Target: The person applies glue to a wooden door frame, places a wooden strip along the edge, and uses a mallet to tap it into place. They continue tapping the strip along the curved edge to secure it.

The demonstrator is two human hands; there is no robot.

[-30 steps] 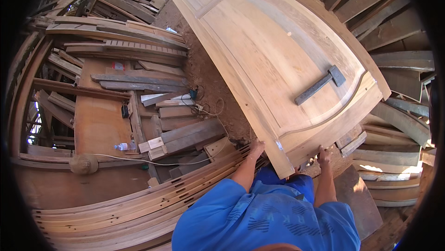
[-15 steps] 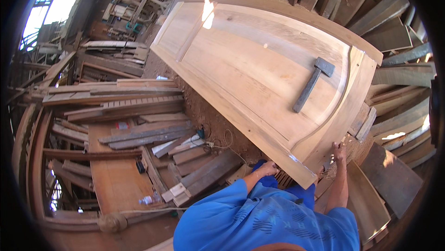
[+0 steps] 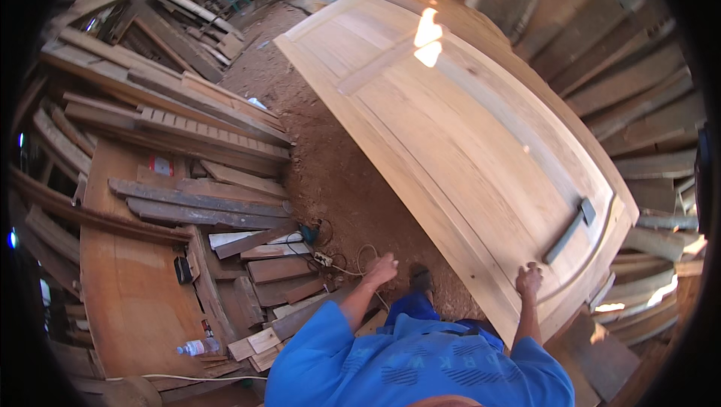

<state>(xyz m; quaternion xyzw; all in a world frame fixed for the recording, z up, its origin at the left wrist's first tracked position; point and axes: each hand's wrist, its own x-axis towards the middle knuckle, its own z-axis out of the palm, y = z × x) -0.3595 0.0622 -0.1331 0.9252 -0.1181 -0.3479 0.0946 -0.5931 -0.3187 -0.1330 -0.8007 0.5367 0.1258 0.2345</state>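
Leftmost, stacked planks [image 3: 188, 118] and offcuts, rough-sawn, grey to tan; a clear plastic bottle [image 3: 197, 347] lies on a broad board. Cables [image 3: 330, 257] trail over reddish sawdust floor [image 3: 330, 167]. Left hand [image 3: 383, 268]: earlier gripping the door's lower edge, now off it, loosely curled and holding nothing, above the floor. Door [image 3: 458, 129]: pale panelled wood, arched top, smooth; since the earlier frame it has swung to lie longer across the view, tilted, far corner cut by glare. Right hand [image 3: 529, 281]: fingers over the door's near edge, gripping it; fingertips hidden. Dark mallet-shaped tool [image 3: 569, 228] rests on the door near that hand. Leaning boards [image 3: 638, 84] behind.
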